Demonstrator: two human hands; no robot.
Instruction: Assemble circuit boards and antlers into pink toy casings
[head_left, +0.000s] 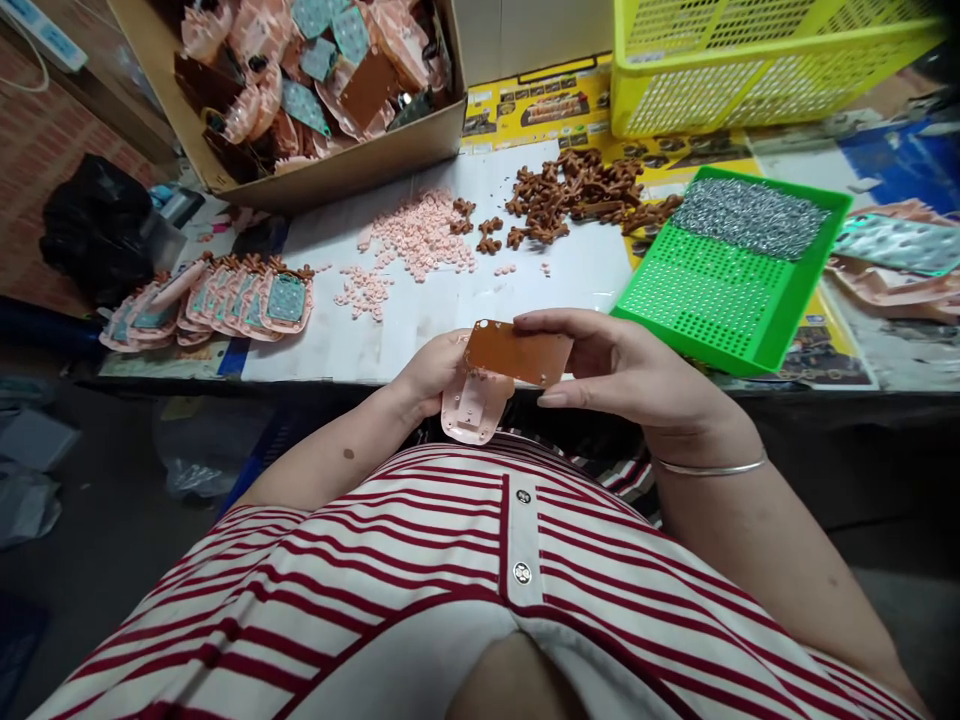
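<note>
Two parts are in hand just off the near edge of the desk [420,340]: a thin brown circuit board [517,355], flat and rectangular with a pale dot at one corner, and beneath it a pink plastic shell [472,408], smooth, rounded at its lower end, with small moulded pegs showing. The right hand [630,375] has its fingers [555,322] pinched together on the board's far edge, thumb under it; the left hand [431,375] cups the shell, fingers closed around it though mostly hidden behind the parts. By the look of it, the board is not yet seated in the shell, so this piece seems about midway.

Toward the left edge of the desk lies a fanned row of finished pieces [217,300], pink-rimmed with grey-green textured faces, suggesting a fair batch is done. Much seems left: an open cardboard box [352,165] at the far left corner is heaped with more pink shells, brown boards and grey-green pads. At the desk's middle sits a scatter of small pink buttons [420,235], soft-looking and round, and beyond it a pile of brown knobbly moulded parts [577,190]. Near the right edge a green perforated tray [712,300] holds a bed of tiny shiny metal bits at its far end. A yellow mesh basket [750,60] stands at the far right corner
</note>
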